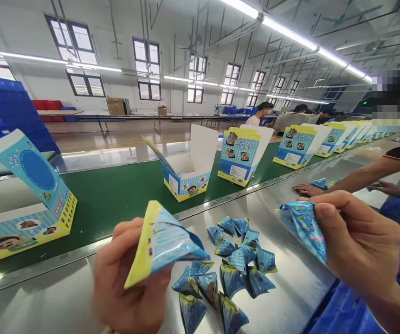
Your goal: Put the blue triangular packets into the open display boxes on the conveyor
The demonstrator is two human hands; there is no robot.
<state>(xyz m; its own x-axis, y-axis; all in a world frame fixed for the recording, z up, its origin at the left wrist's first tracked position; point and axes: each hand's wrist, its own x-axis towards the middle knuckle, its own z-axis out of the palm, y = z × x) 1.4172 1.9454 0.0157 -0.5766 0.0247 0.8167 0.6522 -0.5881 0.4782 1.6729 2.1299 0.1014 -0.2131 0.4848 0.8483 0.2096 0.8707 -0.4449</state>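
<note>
My left hand (pixel 130 278) is closed round a blue and yellow triangular packet (pixel 163 241), held above the steel counter (pixel 47 297). My right hand (pixel 356 241) pinches a second blue packet (pixel 304 227) at the right. Between the two hands, a pile of several such packets (pixel 231 273) lies on the counter. An open printed carton (pixel 188 171) stands on the green conveyor belt (pixel 116 195) straight ahead. A larger open carton (pixel 22 204) sits at the left, closest to my left hand.
More open cartons (pixel 241 155) (pixel 297 146) stand in a row along the belt to the right. A co-worker's hand (pixel 307 189) and forearm rest on the counter at right, near a few packets (pixel 320 183). Blue crates (pixel 1 106) are stacked at far left.
</note>
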